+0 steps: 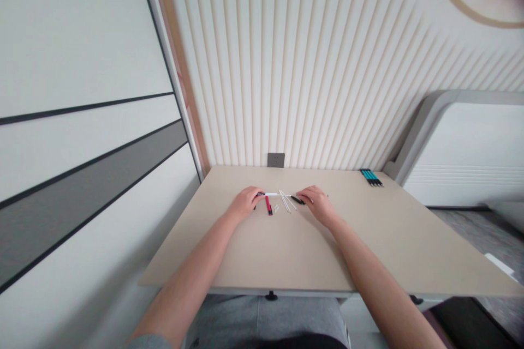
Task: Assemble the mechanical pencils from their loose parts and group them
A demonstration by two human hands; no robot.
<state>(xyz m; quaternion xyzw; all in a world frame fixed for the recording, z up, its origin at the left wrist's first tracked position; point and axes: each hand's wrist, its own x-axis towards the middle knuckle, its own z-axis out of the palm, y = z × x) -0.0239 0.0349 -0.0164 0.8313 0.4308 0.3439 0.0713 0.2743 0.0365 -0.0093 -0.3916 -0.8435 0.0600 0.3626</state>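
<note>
My left hand (246,202) is closed on a white pen barrel (271,194) with a dark end, held level above the table. From its right end a thin white pen refill (288,195) runs to the pinched fingertips of my right hand (314,201). Between the hands lie a red pen barrel (268,205) with a black tip, some small whitish pieces (277,208) and several crossed white refills (290,205). Black pen parts (298,200) rest beside my right fingers, partly hidden. Another small dark piece shows under my left hand.
Several teal and black pens (371,178) lie in a row at the back right of the beige table (282,262). A dark wall socket (276,160) sits behind the table on the ribbed wall. A white panelled surface (82,174) rises at the left; a bed headboard (470,136) stands right.
</note>
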